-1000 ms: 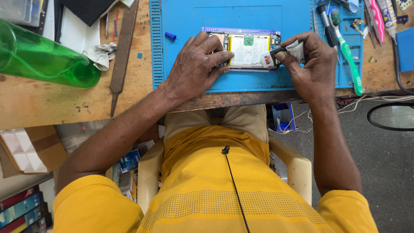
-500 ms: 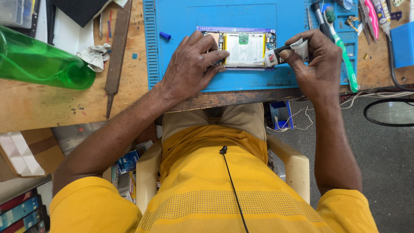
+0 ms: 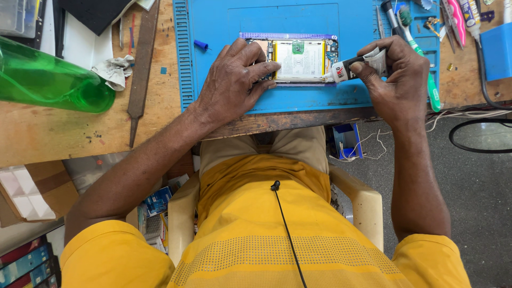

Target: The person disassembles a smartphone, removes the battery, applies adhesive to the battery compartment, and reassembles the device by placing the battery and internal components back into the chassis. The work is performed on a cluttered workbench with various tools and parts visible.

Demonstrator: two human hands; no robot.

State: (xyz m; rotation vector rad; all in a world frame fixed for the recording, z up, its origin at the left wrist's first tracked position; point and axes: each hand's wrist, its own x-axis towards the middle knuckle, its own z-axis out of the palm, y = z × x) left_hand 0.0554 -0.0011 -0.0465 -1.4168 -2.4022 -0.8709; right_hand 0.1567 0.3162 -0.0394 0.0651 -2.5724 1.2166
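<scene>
The opened smartphone (image 3: 296, 60) lies flat, its back cover off, in the middle of a blue work mat (image 3: 224, 21) that sits on a worn wooden table (image 3: 64, 133). The left hand (image 3: 234, 80) presses down on the phone's left end, fingers spread and flat across it, gripping nothing. The right hand (image 3: 392, 80) has its fingers closed around a small glue tube (image 3: 354, 65), whose nozzle touches the phone's right edge.

Along the mat's right side lie a green-handled toothbrush (image 3: 421, 58) and other small tools, with a pink-handled tool (image 3: 456, 21) and a blue box (image 3: 497, 50) just beyond. On the bare wood to the left rest a green plastic bottle (image 3: 50, 80) on its side, a crumpled rag (image 3: 114, 69) and a long metal file (image 3: 141, 64). A tiny blue cap (image 3: 200, 45) sits on the mat near the left hand.

The table's front edge is scuffed and dark. Below it the person sits in a cream plastic chair (image 3: 368, 208), wearing a yellow shirt, a thin black cable (image 3: 285, 229) running down the front. The floor to the right is grey, with black and white wires (image 3: 480, 133) looping over it; boxes and clutter crowd the lower left
</scene>
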